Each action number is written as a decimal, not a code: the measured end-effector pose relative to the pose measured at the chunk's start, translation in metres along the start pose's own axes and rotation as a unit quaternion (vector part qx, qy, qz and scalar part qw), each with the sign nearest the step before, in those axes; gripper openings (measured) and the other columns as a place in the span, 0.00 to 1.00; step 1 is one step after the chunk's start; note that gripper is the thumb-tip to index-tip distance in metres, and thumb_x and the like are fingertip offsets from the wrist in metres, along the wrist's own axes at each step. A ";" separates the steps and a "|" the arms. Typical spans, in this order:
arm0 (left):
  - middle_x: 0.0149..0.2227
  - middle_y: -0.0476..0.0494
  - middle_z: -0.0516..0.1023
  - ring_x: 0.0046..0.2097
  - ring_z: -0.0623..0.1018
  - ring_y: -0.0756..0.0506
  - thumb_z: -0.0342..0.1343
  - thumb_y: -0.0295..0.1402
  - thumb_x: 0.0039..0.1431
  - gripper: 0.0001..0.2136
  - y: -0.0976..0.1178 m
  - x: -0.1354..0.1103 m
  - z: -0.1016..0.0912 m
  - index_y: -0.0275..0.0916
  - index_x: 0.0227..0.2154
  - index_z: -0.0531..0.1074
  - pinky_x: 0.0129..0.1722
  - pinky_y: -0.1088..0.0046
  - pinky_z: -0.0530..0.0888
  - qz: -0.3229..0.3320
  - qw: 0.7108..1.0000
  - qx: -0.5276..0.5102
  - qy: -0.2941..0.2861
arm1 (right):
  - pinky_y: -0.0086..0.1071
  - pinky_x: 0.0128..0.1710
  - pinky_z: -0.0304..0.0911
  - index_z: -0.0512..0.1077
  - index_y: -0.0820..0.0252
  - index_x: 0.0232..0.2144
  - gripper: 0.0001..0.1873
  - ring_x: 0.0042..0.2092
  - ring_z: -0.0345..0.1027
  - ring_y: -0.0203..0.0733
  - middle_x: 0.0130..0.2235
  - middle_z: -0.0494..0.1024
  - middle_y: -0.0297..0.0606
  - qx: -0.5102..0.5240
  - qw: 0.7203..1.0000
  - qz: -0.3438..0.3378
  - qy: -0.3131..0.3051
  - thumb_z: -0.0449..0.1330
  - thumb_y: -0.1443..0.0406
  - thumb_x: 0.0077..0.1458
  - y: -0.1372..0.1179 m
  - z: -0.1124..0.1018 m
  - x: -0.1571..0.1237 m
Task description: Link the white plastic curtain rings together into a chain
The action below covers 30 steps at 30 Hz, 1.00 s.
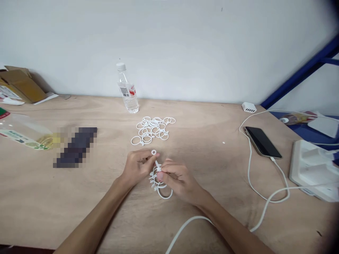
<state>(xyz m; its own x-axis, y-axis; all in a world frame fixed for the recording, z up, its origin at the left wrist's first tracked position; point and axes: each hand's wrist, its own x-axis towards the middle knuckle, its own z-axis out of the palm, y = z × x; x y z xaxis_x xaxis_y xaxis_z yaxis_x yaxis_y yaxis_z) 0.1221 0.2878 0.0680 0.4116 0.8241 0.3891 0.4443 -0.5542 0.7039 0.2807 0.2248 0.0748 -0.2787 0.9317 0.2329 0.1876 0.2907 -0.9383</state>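
Observation:
My left hand [138, 165] and my right hand [178, 177] meet over the table, both closed in a pinch. Between them is a slim white plastic piece with a small round eyelet [157, 163]; the eyelet end sticks up by my left thumb. My right fingertips grip its lower part and hide some of it. Just below my fingers lie several white plastic rings [165, 198] with little tabs, partly covered by my right hand. Farther back, a loose pile of similar white rings [153, 124] is spread on the wood.
Behind the pile stands a water bottle [127, 93]. A large bottle [25, 132] lies at left beside a dark pixelated patch [75, 148]; a cardboard box [23, 84] is behind. At right are a phone [262, 141], white cables [249, 169], a charger [249, 107] and a white device [312, 165].

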 end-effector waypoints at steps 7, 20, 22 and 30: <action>0.29 0.47 0.76 0.31 0.73 0.48 0.53 0.26 0.49 0.11 -0.011 0.003 -0.008 0.39 0.35 0.76 0.31 0.74 0.71 0.007 0.996 -0.032 -0.089 | 0.32 0.36 0.58 0.68 0.60 0.21 0.15 0.34 0.61 0.38 0.27 0.68 0.34 -0.065 0.996 -0.009 0.057 0.54 0.64 0.59 0.014 -0.004 0.000; 0.40 0.40 0.76 0.45 0.71 0.38 0.51 0.37 0.58 0.11 -0.068 0.008 -0.029 0.40 0.33 0.77 0.49 0.58 0.66 -0.069 0.955 0.286 0.041 | 0.34 0.36 0.58 0.67 0.60 0.16 0.16 0.31 0.57 0.37 0.23 0.64 0.34 -0.208 0.967 -0.131 0.063 0.58 0.68 0.55 0.015 -0.002 -0.004; 0.40 0.39 0.74 0.46 0.70 0.38 0.52 0.37 0.58 0.11 -0.064 0.009 -0.030 0.40 0.31 0.77 0.49 0.57 0.66 -0.060 0.951 0.297 0.055 | 0.34 0.35 0.58 0.66 0.60 0.15 0.17 0.30 0.57 0.37 0.22 0.64 0.33 -0.200 0.966 -0.143 0.081 0.58 0.68 0.55 0.016 -0.003 -0.003; 0.39 0.42 0.72 0.43 0.71 0.45 0.49 0.35 0.60 0.08 -0.019 0.012 -0.023 0.38 0.31 0.70 0.41 0.68 0.69 0.004 0.995 0.069 0.073 | 0.35 0.38 0.59 0.72 0.59 0.28 0.07 0.34 0.62 0.39 0.27 0.71 0.35 -0.135 0.968 -0.052 0.205 0.55 0.68 0.56 0.019 -0.007 0.001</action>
<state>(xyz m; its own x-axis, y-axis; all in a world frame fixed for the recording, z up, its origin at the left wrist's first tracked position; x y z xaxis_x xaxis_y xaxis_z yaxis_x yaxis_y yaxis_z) 0.1001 0.3108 0.0728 0.2993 0.8223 0.4839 0.5503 -0.5631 0.6165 0.2905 0.2328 0.0590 0.0778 0.8862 0.4568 0.4333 0.3826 -0.8160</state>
